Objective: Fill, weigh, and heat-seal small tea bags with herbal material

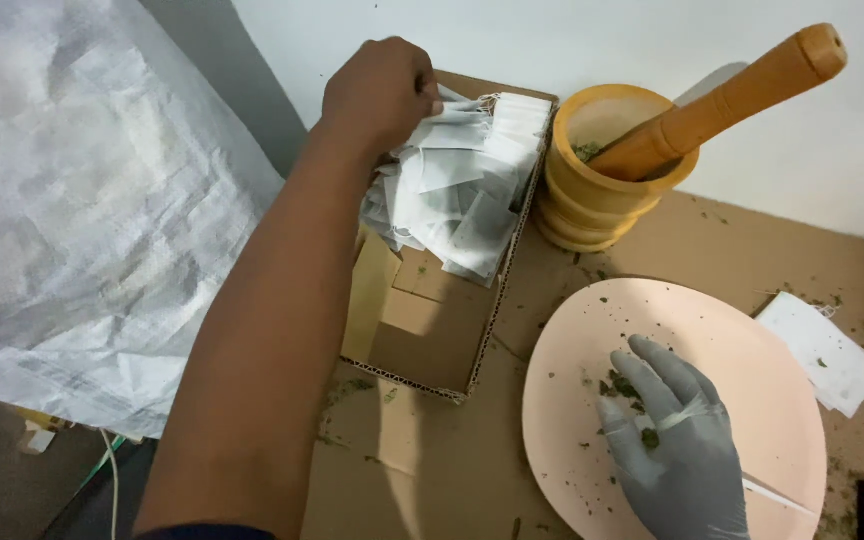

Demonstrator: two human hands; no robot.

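Left hand point(377, 92) is reached into the far end of an open cardboard box point(422, 335), fingers curled together and closed on the top of a heap of small white paper sachets point(462, 190). Whether one sachet or several are pinched cannot be told; the fingertips are hidden under the knuckles.

Right hand point(674, 445), in a grey glove, is laid flat on a pale pink plate point(752, 340), fingers spread apart and holding nothing firmly. A thin white strip, perhaps a string or a sachet edge, is seen across the fingers and trailing toward the plate's near rim. Green crumbled leaf bits point(620, 386) are scattered just beside and under the fingertips.

A yellow wooden mortar point(592, 205) is stood behind the plate, against the wall, with a wooden pestle point(727, 95) leaned in it; some green matter is visible inside.

One flat white sachet point(820, 350) is lain on the cardboard-covered worktop point(432, 470), just beside the plate's right edge. A white woven sack point(82, 200) is at the left.

Progress, as judged: leaf is already crushed and some is spread on the plate; the box heap is large, so most sachets appear still unhandled.
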